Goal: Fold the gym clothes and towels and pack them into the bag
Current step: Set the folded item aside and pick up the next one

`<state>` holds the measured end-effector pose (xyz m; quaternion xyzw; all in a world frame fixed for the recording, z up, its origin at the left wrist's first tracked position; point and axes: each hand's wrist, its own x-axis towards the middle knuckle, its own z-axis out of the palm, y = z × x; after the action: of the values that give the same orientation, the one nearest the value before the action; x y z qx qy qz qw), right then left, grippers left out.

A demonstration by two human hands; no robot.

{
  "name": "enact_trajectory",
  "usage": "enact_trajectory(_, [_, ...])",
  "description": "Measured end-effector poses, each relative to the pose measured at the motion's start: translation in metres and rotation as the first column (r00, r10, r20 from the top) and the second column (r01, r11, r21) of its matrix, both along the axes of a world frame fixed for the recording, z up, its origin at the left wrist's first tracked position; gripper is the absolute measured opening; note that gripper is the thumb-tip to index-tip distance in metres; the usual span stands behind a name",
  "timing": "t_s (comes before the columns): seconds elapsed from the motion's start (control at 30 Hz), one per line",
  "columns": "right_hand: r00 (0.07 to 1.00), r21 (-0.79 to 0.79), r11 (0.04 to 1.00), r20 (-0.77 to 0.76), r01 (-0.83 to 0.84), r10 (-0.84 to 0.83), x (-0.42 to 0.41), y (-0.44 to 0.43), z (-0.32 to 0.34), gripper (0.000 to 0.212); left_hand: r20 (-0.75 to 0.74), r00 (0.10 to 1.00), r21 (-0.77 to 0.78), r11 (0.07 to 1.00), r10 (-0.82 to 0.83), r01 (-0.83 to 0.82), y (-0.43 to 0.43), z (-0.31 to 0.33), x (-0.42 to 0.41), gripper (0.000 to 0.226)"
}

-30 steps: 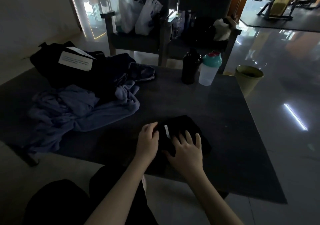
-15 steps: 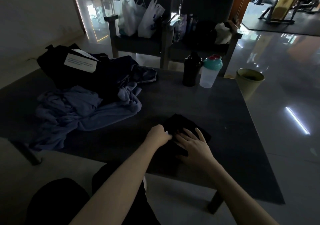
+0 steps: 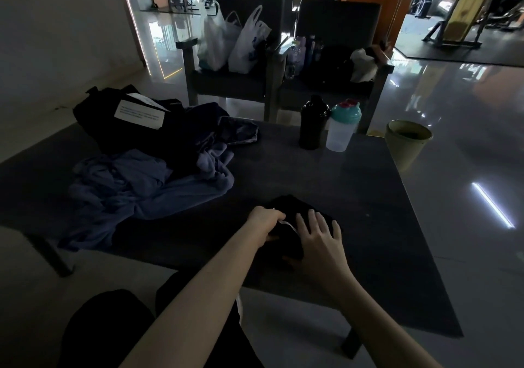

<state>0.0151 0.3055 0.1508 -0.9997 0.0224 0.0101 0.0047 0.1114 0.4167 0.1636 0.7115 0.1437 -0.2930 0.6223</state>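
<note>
**Both hands on the folded black garment, near the front edge of the table**

At your far left, the black bag point(image 3: 113, 129) slumps soft and shapeless on the back corner of the table point(image 3: 354, 197), a white label point(image 3: 140, 114) lying flat on top of it. In front of the bag, the blue towels point(image 3: 147, 192) lie in a crumpled, fleecy heap that spills toward the table's front left edge. A piece of dark blue cloth point(image 3: 241, 133) is bunched at the heap's back right, touching it.

Your left hand point(image 3: 262, 221) is right of the towels and apart from them. Its fingers are curled onto the left edge of the black garment point(image 3: 295, 206), next to a thin white strip point(image 3: 287, 224). The garment is a small, flat, matte bundle lying near the front edge of the table, in the middle. Your right hand point(image 3: 317, 238) lies flat on top of it, with the fingers straight and spread, pressing down.

The tabletop is dark, smooth and square-edged. Bare surface stretches from the garment to the right edge and back to the bottles. At the back edge stand a black bottle point(image 3: 312, 124) and a clear shaker point(image 3: 341, 129) with a teal lid, touching or nearly so. A round green bin point(image 3: 407, 143) sits on the glossy floor just beyond the back right corner. Behind the table are two dark chairs point(image 3: 235, 87), and the left one holds white plastic bags point(image 3: 232, 41).
</note>
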Motion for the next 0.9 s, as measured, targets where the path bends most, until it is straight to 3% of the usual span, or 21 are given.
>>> enact_trajectory(0.13, [0.991, 0.012, 0.994, 0.084, 0.105, -0.106, 0.003, 0.015, 0.005, 0.065, 0.01, 1.0, -0.014, 1.0, 0.024, -0.024, 0.008, 0.005, -0.006, 0.034])
enact_trajectory(0.33, [0.994, 0.087, 0.994, 0.094, -0.063, 0.055, 0.014, 0.028, 0.031, 0.018, 0.057, 0.994, -0.061, 0.994, 0.098, -0.095, 0.047, 0.016, -0.005, 0.034])
enact_trajectory(0.6, [0.961, 0.038, 0.988, 0.241, -0.151, 0.137, 0.045, 0.08, 0.069, 0.015, 0.154, 0.971, -0.128, 0.978, 0.185, -0.166, 0.112, 0.053, 0.016, 0.038])
enact_trajectory(0.77, [0.95, 0.111, 0.982, 0.29, -0.152, 0.114, 0.085, 0.115, 0.093, 0.017, 0.289, 0.944, -0.115, 0.985, 0.157, -0.129, 0.17, 0.084, 0.04, 0.061])
enact_trajectory(0.9, [0.935, 0.154, 0.976, 0.342, -0.151, 0.09, 0.117, 0.135, 0.102, 0.018, 0.425, 0.892, 0.026, 0.983, 0.151, -0.179, 0.222, 0.087, 0.072, 0.037])
